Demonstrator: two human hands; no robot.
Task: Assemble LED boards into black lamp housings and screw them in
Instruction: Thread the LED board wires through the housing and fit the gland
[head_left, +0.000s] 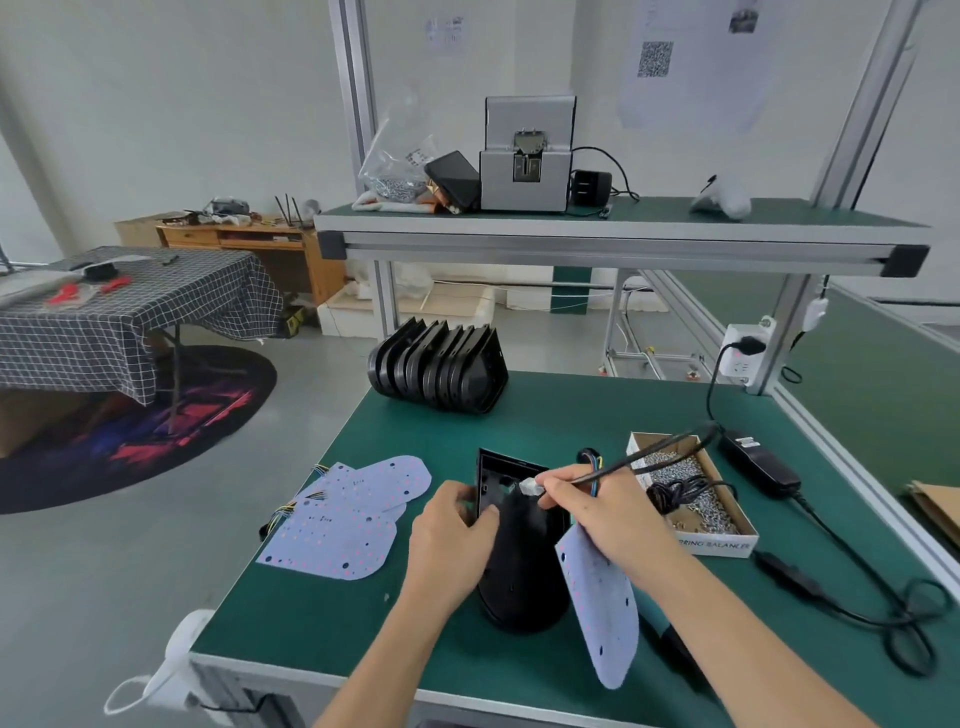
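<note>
Green mat (415, 431) across the bench, black housing (519, 561) in the middle, pale lilac boards (337, 525) speckled with pink and dark dots on the left, silvery screws (685, 483) in a white-edged box (719, 545), and off left a black-and-white checked cloth (119, 312).

Housing (519, 561) centre of surface (322, 597); spare boards (348, 519) left; screw box (691, 499) right; housing stack (439, 366) behind; feeder (524, 156) on shelf (613, 221) above.
</note>
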